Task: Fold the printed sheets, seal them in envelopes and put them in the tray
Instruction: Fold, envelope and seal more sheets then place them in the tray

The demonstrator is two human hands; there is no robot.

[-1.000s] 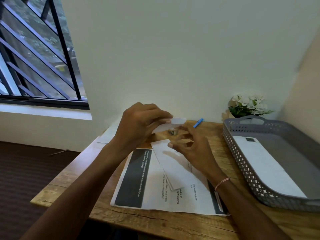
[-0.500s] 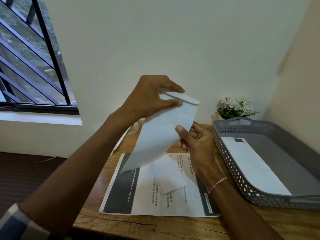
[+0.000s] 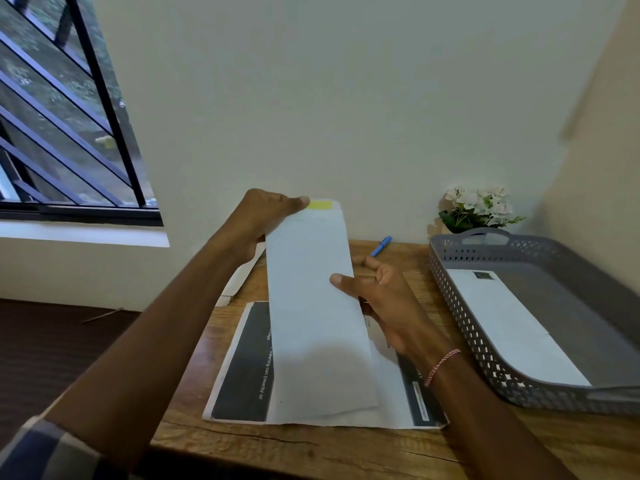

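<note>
From the head camera, the left hand grips the top corner of a long white envelope, held lengthwise above the printed sheets on the worktop. The right hand pinches the envelope's right edge, thumb in front. A yellow strip, perhaps the flap's seal, shows at its top. To the right, the grey tray holds another envelope.

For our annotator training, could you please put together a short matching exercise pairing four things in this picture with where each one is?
Things:
1 long envelope
2 blue pen
3 printed sheets
4 white flowers

Places:
A spread at the table's near edge
B behind the grey tray
C gripped by left hand and right hand
D at the table's far edge, by the wall

Pairs: 1-C; 2-D; 3-A; 4-B.
</note>
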